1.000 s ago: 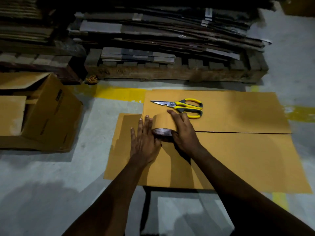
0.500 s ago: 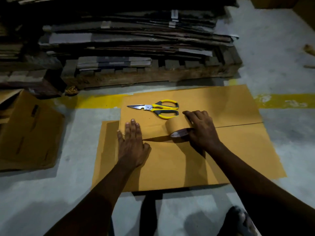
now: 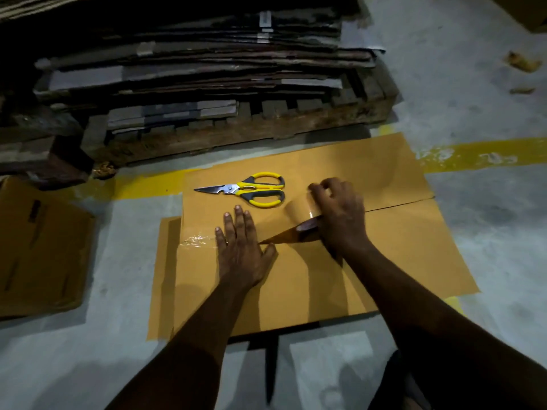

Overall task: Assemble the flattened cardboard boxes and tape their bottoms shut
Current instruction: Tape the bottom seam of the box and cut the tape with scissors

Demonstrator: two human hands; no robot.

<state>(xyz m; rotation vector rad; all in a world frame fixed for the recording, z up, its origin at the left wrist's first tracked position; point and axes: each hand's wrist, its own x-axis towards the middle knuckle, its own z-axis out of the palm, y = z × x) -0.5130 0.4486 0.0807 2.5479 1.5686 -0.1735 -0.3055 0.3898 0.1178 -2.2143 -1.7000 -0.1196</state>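
Resting on the floor (image 3: 118,276), the cardboard box (image 3: 296,291) is seen with its closed flaps uppermost, the seam (image 3: 399,204) running left to right. The left hand (image 3: 241,247) is pressed flat on that seam, fingers (image 3: 239,217) straight. Just to its right, the tape roll (image 3: 299,214) is gripped by the right hand (image 3: 340,214), with a strip (image 3: 278,236) stretched between them. Against half a second earlier, both hands are found farther right, and laid tape (image 3: 195,241) is exposed.

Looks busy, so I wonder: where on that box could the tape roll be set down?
The box is bare right of the right hand, both flaps, and near its front edge between the forearms. Crowded: the middle, where left hand, tape roll and scissors sit close.
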